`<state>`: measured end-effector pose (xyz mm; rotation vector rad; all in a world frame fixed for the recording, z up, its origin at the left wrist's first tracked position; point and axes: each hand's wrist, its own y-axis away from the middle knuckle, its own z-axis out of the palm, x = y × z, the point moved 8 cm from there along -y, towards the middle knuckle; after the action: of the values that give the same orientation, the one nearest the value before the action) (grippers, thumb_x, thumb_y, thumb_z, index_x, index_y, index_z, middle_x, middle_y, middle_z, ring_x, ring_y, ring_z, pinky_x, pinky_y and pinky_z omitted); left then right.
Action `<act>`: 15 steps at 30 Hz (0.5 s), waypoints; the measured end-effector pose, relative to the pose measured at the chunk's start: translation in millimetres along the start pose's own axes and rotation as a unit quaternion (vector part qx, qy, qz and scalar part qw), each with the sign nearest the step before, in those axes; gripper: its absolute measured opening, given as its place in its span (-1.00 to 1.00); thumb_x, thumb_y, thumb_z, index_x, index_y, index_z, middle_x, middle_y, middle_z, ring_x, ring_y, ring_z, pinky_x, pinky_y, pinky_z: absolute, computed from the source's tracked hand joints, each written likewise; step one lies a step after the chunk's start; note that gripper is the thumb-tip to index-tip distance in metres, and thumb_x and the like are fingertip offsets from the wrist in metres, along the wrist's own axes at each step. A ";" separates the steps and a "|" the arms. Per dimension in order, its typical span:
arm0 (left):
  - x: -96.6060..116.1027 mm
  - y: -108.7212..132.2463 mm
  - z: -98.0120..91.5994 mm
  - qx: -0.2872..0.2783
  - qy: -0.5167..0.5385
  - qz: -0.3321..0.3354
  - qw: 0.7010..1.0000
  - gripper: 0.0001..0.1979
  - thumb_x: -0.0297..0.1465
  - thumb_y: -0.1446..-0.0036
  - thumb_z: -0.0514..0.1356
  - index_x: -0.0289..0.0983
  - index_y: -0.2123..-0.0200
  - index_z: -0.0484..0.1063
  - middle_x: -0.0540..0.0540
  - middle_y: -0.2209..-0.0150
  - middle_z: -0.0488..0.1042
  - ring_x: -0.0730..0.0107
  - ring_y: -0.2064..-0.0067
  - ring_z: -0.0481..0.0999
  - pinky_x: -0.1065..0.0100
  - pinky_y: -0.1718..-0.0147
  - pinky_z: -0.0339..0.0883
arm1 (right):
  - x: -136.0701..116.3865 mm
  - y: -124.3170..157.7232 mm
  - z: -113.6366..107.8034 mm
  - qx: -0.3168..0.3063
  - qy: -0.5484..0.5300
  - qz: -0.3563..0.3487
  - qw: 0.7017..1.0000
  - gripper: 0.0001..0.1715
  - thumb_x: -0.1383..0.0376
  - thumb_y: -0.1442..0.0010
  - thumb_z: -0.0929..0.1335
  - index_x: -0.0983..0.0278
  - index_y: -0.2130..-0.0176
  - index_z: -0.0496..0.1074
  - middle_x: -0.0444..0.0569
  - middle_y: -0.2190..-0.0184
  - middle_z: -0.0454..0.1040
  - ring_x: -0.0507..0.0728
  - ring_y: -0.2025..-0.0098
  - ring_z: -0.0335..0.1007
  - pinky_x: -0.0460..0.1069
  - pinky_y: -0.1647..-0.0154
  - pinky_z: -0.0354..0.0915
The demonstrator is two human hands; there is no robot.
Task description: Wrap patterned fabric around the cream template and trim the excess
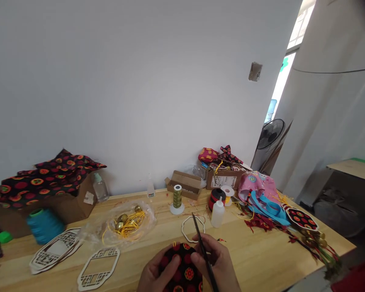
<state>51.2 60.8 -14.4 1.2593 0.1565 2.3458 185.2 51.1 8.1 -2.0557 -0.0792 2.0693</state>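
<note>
Resting in the left hand [158,272] is patterned fabric [188,274].

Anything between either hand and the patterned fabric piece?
Nothing visible. The left hand grips the patterned fabric piece directly, thumb on top. The right hand is at its right edge, thumb apparently touching it; the dark slim tool in that hand angles up past the piece without blocking contact.

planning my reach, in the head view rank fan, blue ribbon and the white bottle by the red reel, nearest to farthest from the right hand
From the right hand:
1. White bottle: ahead of it, on the table
2. Blue ribbon: ahead and to the right
3. Fan: far right, beyond the table
</note>
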 end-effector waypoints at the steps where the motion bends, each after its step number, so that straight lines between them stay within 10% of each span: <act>1: 6.7 0.4 -1.6 0.009 -0.015 0.011 1.000 -0.67 -0.38 0.30 0.37 -0.30 0.34 0.51 -0.17 0.35 0.59 0.03 0.22 0.51 0.14 0.20 0.34 | -0.6 -1.3 -0.1 -0.014 0.019 -0.011 1.000 -0.62 0.14 0.02 0.36 0.32 0.24 0.34 -0.19 0.57 0.22 -0.04 0.58 0.07 -0.15 0.59 0.06; 7: 28.8 2.9 -14.9 0.054 -0.038 0.046 0.997 -0.66 -0.36 0.34 0.38 -0.29 0.38 0.51 -0.11 0.41 0.59 0.12 0.31 0.53 0.25 0.37 0.43 | -24.8 11.6 -15.1 -0.067 0.132 -0.112 0.983 -0.49 0.10 0.02 0.37 0.27 0.09 0.31 -0.10 0.45 0.31 0.07 0.42 0.25 -0.08 0.42 0.22; 15: 36.2 0.6 -27.2 0.065 -0.102 0.083 0.989 -0.65 -0.30 0.33 0.37 -0.29 0.37 0.51 -0.12 0.37 0.59 0.14 0.30 0.53 0.25 0.33 0.42 | -66.8 21.2 -4.2 -0.094 0.489 -0.178 0.849 -0.45 -0.07 -0.02 0.27 0.33 0.23 0.43 -0.03 0.57 0.34 0.09 0.54 0.24 -0.08 0.56 0.13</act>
<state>12.0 79.9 -2.3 1.6233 0.1435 2.3565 186.5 16.9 69.4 -2.6877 -0.4523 0.6649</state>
